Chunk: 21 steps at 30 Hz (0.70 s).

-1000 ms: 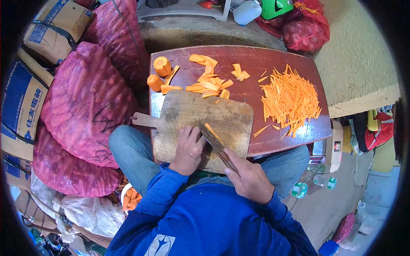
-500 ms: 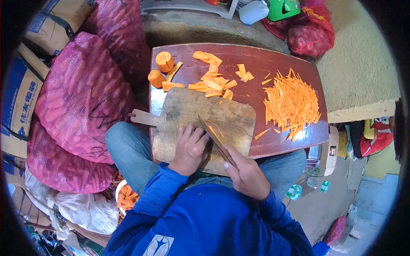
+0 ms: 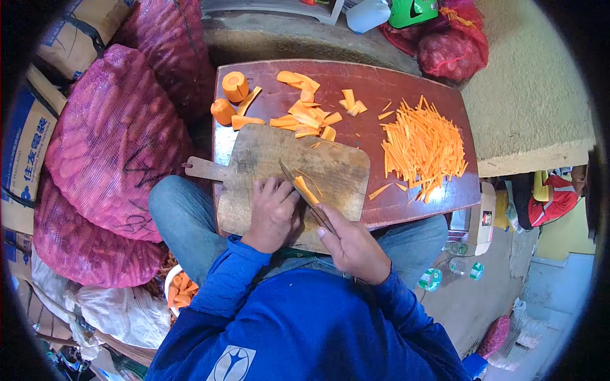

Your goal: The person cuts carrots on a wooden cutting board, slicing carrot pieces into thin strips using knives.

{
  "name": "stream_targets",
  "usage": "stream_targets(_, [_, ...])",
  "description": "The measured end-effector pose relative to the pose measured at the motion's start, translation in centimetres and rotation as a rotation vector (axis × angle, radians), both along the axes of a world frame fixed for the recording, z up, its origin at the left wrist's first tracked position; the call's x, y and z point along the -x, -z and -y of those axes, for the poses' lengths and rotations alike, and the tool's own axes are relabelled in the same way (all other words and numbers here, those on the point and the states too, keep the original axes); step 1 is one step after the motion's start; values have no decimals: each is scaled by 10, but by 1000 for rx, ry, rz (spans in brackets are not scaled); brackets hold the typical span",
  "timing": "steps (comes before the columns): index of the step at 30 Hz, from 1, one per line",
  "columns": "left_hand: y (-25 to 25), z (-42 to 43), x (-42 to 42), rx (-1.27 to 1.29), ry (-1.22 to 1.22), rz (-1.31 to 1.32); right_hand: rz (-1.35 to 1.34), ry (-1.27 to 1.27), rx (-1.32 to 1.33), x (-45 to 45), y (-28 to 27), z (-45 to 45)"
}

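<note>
My right hand (image 3: 357, 246) is closed round the handle of a knife (image 3: 305, 195), its blade slanting up and left across a wooden cutting board (image 3: 340, 168). Beside the blade's right side lies a strip of carrot (image 3: 305, 189) with thin shreds. My left hand (image 3: 274, 213) presses on the board just left of the blade, its fingers curled under; what they hold is hidden. Beyond the board are flat carrot slices (image 3: 306, 114) and two thick carrot chunks (image 3: 235, 87). A heap of carrot shreds (image 3: 422, 143) sits to the right on the red table (image 3: 362, 79).
Big pink mesh sacks (image 3: 117, 146) crowd the left, next to cardboard boxes (image 3: 28, 146). A white tub (image 3: 171, 289) of carrot pieces stands by my left leg. Plastic bottles (image 3: 431, 279) lie on the floor at right. A red net bag (image 3: 452, 51) is behind the table.
The whole view has shifted slightly, so everything appears a little further left and up. A wider carrot strip now shows beside the blade. Both hands keep their places on board and knife.
</note>
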<state>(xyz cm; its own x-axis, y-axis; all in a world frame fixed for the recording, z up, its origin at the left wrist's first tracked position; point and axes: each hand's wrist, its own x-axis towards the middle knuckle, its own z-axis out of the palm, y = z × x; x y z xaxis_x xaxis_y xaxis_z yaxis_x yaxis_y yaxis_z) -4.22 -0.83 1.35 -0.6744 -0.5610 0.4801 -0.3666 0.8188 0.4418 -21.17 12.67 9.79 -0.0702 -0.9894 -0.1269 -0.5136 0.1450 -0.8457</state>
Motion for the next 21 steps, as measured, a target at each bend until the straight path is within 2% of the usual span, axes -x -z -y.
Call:
stream_targets(2, [1, 0, 0, 23, -3, 5, -28, -5, -161, -2, -3, 1])
stream_targets(8, [9, -1, 2, 42, -16, -53, -13, -15, -58, -3, -3, 3])
stream_targets(15, [2, -6, -1, 112, -35, 53, 67, -8, -55, -2, -15, -14])
stream_targets(18, [3, -4, 0, 102, -7, 29, -11, -5, -130, -1, -26, -20])
stream_targets(21, [3, -3, 2, 60, 11, -7, -8, 7, -44, -1, -15, -18])
